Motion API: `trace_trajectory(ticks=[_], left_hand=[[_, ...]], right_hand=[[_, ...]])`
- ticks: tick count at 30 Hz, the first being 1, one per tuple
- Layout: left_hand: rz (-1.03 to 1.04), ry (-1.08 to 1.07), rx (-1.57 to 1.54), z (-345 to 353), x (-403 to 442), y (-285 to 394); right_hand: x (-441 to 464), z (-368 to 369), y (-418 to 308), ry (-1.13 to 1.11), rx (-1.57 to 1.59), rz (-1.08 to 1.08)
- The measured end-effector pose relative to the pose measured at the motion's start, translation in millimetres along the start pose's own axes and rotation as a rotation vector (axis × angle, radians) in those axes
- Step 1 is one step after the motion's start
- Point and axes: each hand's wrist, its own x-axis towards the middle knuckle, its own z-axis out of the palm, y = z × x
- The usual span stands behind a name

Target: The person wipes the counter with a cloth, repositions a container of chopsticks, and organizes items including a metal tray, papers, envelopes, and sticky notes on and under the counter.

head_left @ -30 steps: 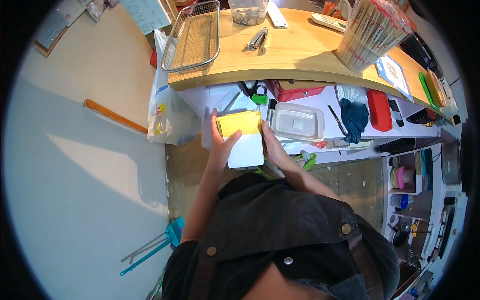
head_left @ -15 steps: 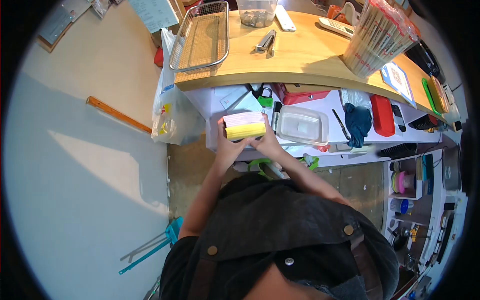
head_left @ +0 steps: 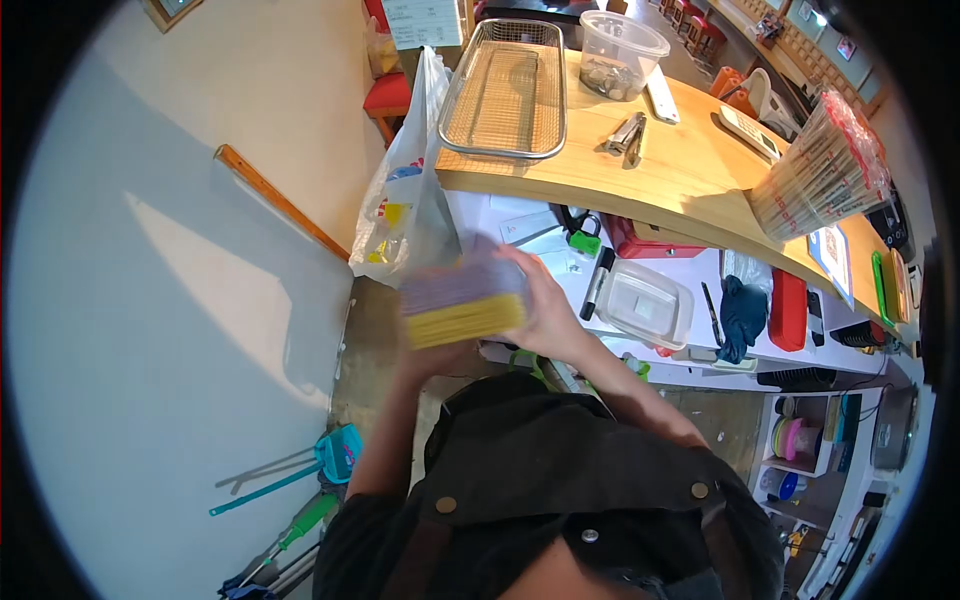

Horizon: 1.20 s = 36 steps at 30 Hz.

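A thick block of lilac and yellow layers (head_left: 465, 305), like stacked paper slips, is held in front of my chest and smeared by motion. My right hand (head_left: 548, 305) grips its right end, fingers round the far side. My left hand (head_left: 432, 358) supports it from below on the left; most of those fingers are hidden behind the block. Just beyond lies the shelf under the counter, with a black marker (head_left: 598, 284), a clear plastic tray (head_left: 645, 305) and a green-and-black padlock (head_left: 584, 240).
On the wooden counter (head_left: 690, 190) stand a wire basket (head_left: 503, 90), a tub of coins (head_left: 615, 75), a stapler (head_left: 628, 138) and a bundle of wrapped straws (head_left: 825, 175). A plastic bag (head_left: 410, 215) hangs at the counter's left end. A teal dustpan (head_left: 338, 452) stands by the wall.
The block has come back from the shelf toward my body, slightly left, with both hands still on it. My view has shifted, so the counter sits lower and farther right.
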Motion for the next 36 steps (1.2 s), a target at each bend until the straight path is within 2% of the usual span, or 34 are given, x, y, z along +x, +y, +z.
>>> trace_trajectory(ticks=[2, 4, 6, 7, 10, 12, 13, 15, 17, 18, 20, 22, 23, 26, 27, 29, 30, 33, 36], left_hand=[[-0.243, 0.173, -0.279, -36, -1, -5], [-0.25, 0.464, -0.812, -59, 18, -30], [-0.175, 0.611, -1.118, -87, 59, -33], [-0.19, 0.566, -1.2, -94, 77, -35], [-0.25, 0.423, -1.369, -95, 121, -51], [-0.295, 0.327, -1.377, -78, 142, -73], [-0.334, 0.344, -1.316, -67, 150, -91], [-0.415, 0.375, -1.198, -38, 157, -128], [-0.405, 0.207, -0.802, -35, 151, -144], [-0.39, 0.127, -0.602, -36, 150, -155], [-0.257, 0.17, -0.715, -28, 155, -161], [-0.005, 0.142, 0.161, -34, 144, -145], [-0.022, 0.135, 0.146, -38, 150, -136], [0.087, -0.009, 0.411, -48, 166, -154], [0.012, -0.097, 0.552, -46, 170, -156], [0.167, -0.101, 0.782, -34, 172, -156], [0.248, -0.102, 0.894, -26, 175, -156], [0.1, -0.153, 0.808, 12, 176, -170], [0.073, -0.227, 0.826, 32, 184, -175]], right_hand=[[25, 19, -6, -0.007, -0.029, -0.094], [47, 39, -2, -0.073, -0.07, -0.171], [69, 59, -4, -0.217, -0.354, -0.381], [78, 68, -4, -0.29, -0.498, -0.478], [98, 102, 27, -0.132, -0.87, -0.594], [106, 98, 19, -0.523, -0.86, -0.425], [110, 96, 18, -0.714, -0.843, -0.332], [100, 98, 26, -0.614, -0.749, -0.384], [94, 84, 19, -0.55, -0.721, -0.403], [92, 79, 23, -0.502, -0.664, -0.34], [89, 75, 28, -0.445, -0.597, -0.258], [88, 70, 23, -0.488, -0.645, -0.263], [89, 68, 19, -0.536, -0.699, -0.294], [87, 72, 13, -0.551, -0.703, -0.239], [88, 69, 10, -0.577, -0.713, -0.223], [86, 62, -4, -0.633, -0.729, -0.181], [85, 61, -8, -0.617, -0.738, -0.233], [80, 69, -19, -0.57, -0.72, -0.364], [77, 80, -18, -0.546, -0.689, -0.344]])
